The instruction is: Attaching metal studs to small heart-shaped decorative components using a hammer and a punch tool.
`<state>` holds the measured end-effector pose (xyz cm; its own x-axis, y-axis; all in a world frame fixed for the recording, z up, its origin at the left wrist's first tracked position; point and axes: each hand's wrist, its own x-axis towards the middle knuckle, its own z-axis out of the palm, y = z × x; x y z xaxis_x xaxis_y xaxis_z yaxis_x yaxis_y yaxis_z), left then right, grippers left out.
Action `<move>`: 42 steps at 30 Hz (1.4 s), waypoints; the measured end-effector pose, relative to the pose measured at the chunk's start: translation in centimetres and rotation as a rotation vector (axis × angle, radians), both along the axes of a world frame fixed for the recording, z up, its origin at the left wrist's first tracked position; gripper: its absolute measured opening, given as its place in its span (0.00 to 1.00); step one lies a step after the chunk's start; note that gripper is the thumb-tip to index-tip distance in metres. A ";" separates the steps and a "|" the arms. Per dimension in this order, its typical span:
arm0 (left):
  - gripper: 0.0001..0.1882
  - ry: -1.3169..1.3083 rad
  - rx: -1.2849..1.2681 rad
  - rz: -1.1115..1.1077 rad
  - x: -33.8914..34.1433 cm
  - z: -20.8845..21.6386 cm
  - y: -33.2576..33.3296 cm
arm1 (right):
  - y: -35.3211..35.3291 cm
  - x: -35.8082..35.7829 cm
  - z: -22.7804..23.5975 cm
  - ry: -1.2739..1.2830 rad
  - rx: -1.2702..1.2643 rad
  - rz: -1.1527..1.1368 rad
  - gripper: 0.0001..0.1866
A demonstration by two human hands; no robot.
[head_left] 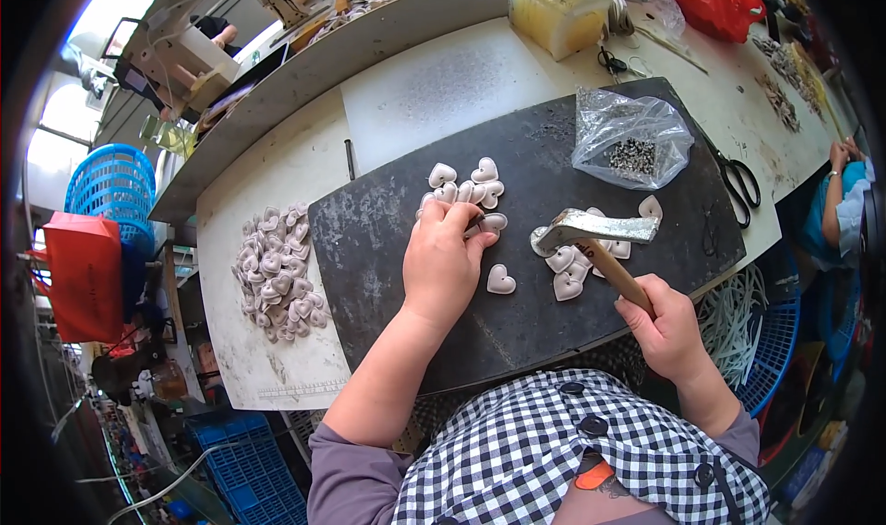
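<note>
My right hand (pixel 666 329) is closed around the wooden handle of a hammer (pixel 600 228). The metal head is above several pale heart-shaped pieces (pixel 568 287) on the black board. My left hand (pixel 441 256) pinches a small dark tool (pixel 476 220), mostly hidden by the fingers, against a heart piece (pixel 496 222). Beyond these fingers lies a cluster of padded hearts (pixel 466 191). One single heart (pixel 501 280) rests between my two hands. Another heart (pixel 651 208) sits to the right of the hammer head.
The black board (pixel 369 239) lies on a pale worktable (pixel 221 294). A heap of hearts (pixel 277 271) is at left. At the board's far right is a clear bag of small metal parts (pixel 632 151), with black scissors (pixel 741 188) beside it. Another person's arm (pixel 833 188) shows at right.
</note>
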<state>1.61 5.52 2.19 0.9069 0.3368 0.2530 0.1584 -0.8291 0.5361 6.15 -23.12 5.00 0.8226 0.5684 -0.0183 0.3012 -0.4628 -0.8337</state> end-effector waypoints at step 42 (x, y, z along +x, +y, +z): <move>0.09 -0.245 -0.714 0.017 -4.9 -0.7 -3.1 | 1.3 -2.5 0.0 -0.226 -0.328 0.186 0.11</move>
